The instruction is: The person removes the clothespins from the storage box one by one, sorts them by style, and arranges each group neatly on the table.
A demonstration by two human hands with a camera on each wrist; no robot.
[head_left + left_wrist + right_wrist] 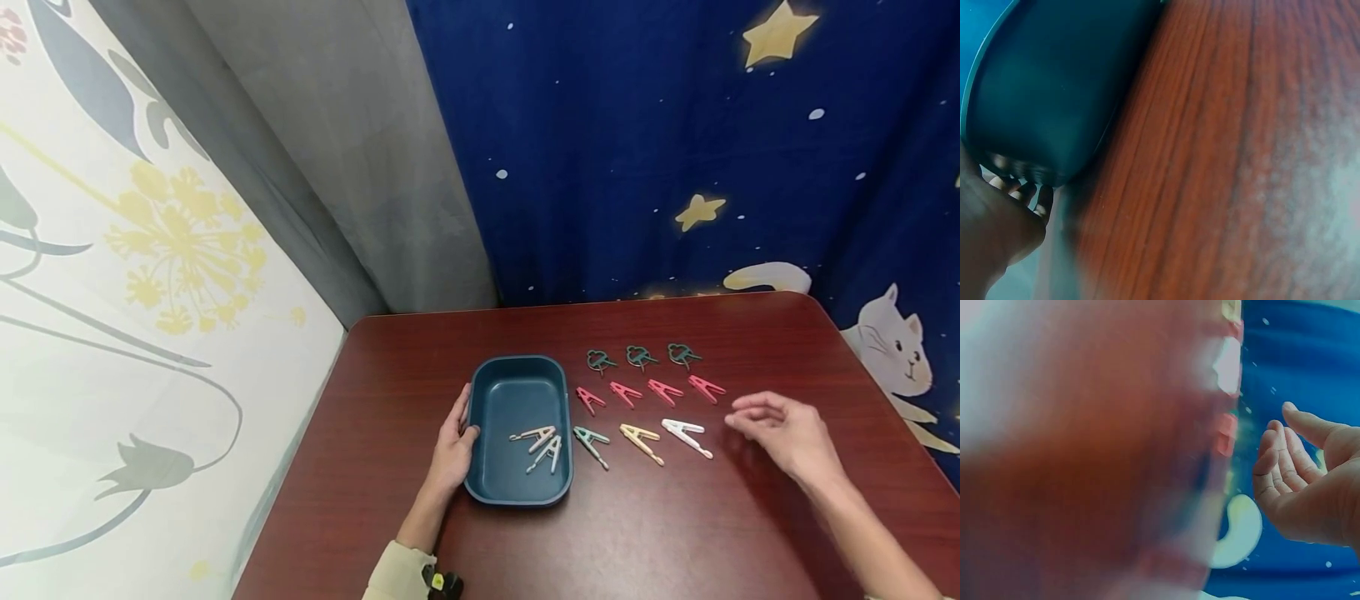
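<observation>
My left hand [453, 450] grips the left side of a dark blue plastic tray [519, 404], thumb at the rim; in the left wrist view its fingers curl against the tray's wall. Two pale clothespins [551, 454] lie inside, toward the near right corner. My right hand [783, 433] hovers over the table on the right with nothing in it, fingers loosely bent, also seen in the right wrist view. Closest to it are a white clothespin [686, 435] and the rightmost of several pink clothespins [707, 387]. A yellow clothespin [641, 442] and a green clothespin [592, 446] lie nearer the tray.
Three dark green cloud-shaped clips [640, 357] form the back row, behind the pink ones. All stand on a reddish-brown wooden table [637, 533]. A blue star-patterned curtain [600, 167] and a grey curtain [330, 150] hang behind it; a patterned wall [150, 375] is at left.
</observation>
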